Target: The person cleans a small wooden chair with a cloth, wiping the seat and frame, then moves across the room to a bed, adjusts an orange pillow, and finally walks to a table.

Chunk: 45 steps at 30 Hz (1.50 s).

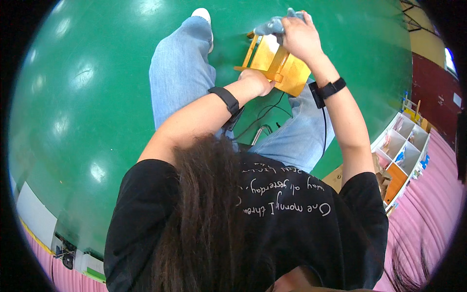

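A small yellow wooden stool or chair (295, 77) is tipped over between my knees, its rails and legs turned up toward me. My left hand (258, 82) is closed round the near end of one wooden bar, with the fingertips partly hidden beneath it. At the far side of the stool, my right hand (300, 41) grips a crumpled blue-grey cloth (270, 26). The cloth lies against the far end of the wood and covers part of it. Each wrist wears a black strap.
Dark cables (265, 113) hang between my thighs, below the stool. Green floor (92, 112) spreads around me. To the right stands a white compartment shelf (395, 146) holding small items, beside pink fabric (435, 194). A white board (36, 214) is at the lower left.
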Motion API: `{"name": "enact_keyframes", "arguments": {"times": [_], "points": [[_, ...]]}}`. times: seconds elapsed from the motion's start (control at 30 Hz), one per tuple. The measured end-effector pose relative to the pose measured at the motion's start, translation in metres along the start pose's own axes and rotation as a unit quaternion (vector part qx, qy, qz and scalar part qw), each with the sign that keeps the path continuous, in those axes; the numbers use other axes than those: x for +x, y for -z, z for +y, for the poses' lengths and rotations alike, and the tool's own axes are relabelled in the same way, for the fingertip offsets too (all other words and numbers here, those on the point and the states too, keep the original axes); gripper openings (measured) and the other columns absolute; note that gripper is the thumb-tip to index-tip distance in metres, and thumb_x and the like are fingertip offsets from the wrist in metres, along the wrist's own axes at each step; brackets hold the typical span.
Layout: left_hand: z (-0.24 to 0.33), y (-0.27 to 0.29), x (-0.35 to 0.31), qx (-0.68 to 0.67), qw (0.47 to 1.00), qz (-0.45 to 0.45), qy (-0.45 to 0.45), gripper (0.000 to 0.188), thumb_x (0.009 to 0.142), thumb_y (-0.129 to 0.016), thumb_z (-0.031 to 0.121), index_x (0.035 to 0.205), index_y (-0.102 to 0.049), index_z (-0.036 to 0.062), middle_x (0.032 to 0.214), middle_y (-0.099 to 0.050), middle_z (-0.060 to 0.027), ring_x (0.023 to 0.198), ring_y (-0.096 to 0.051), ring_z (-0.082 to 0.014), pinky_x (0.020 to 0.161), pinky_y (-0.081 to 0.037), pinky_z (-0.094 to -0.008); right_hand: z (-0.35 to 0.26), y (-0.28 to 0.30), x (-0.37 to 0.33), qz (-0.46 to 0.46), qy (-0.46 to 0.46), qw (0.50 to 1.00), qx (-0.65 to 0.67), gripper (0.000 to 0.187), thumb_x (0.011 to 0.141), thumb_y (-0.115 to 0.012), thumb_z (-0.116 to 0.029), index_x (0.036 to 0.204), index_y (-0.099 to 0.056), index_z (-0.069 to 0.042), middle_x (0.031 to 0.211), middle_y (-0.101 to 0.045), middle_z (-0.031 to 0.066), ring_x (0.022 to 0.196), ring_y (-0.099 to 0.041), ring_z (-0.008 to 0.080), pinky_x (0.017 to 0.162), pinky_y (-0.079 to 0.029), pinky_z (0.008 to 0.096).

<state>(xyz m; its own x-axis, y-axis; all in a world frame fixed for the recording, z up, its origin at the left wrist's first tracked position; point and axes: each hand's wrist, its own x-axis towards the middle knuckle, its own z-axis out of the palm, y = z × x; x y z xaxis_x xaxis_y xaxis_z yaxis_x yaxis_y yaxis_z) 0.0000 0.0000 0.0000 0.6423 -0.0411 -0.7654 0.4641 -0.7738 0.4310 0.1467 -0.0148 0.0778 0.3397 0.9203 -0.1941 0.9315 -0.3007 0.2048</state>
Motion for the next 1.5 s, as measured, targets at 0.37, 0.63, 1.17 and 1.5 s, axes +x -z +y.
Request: {"name": "enact_keyframes", "arguments": {"times": [0.37, 0.63, 1.17, 1.5], "points": [[0.0, 0.003, 0.003, -0.008, 0.997, 0.018, -0.069, 0.053, 0.088, -0.023, 0.044, 0.122, -0.047, 0.0113, 0.126, -0.046, -0.0092, 0.117, -0.043, -0.0235, 0.093, -0.037, -0.0369, -0.053, -0.005, -0.023, -0.206, 0.044, 0.974, 0.084, 0.018, 0.065, -0.053, -0.014, 0.078, -0.057, -0.002, 0.066, -0.061, 0.0167, 0.066, -0.061, 0.031, 0.082, -0.043, 0.0405], [-0.008, -0.012, 0.02, -0.029, 0.989, 0.037, -0.141, 0.048, 0.087, -0.027, 0.034, 0.128, -0.04, 0.0136, 0.132, -0.039, -0.009, 0.121, -0.038, -0.0241, 0.099, -0.03, -0.0352, -0.06, 0.01, -0.038, -0.092, 0.021, 0.991, 0.097, 0.018, 0.068, -0.051, -0.012, 0.081, -0.055, -0.001, 0.07, -0.06, 0.0195, 0.073, -0.061, 0.0318, 0.084, -0.043, 0.0415], [0.0, 0.0, 0.02, -0.056, 0.998, 0.042, 0.008, 0.058, 0.088, -0.018, 0.045, 0.13, -0.036, 0.0091, 0.128, -0.043, -0.0113, 0.119, -0.04, -0.0261, 0.097, -0.033, -0.0348, -0.003, -0.04, -0.013, 0.24, -0.077, 0.936, 0.247, 0.03, 0.067, -0.051, 0.002, 0.097, -0.05, 0.001, 0.105, -0.053, 0.0217, 0.103, -0.047, 0.0373, 0.09, -0.037, 0.0413], [-0.013, -0.012, 0.04, -0.004, 0.992, 0.068, -0.101, 0.064, 0.082, -0.036, 0.042, 0.137, -0.02, 0.0116, 0.141, -0.021, -0.0117, 0.131, -0.02, -0.0228, 0.106, -0.016, -0.0333, -0.068, -0.009, -0.07, 0.131, -0.075, 0.947, 0.284, 0.033, 0.061, -0.05, 0.002, 0.094, -0.052, 0.004, 0.1, -0.054, 0.0233, 0.099, -0.049, 0.0383, 0.088, -0.038, 0.0419]]}}
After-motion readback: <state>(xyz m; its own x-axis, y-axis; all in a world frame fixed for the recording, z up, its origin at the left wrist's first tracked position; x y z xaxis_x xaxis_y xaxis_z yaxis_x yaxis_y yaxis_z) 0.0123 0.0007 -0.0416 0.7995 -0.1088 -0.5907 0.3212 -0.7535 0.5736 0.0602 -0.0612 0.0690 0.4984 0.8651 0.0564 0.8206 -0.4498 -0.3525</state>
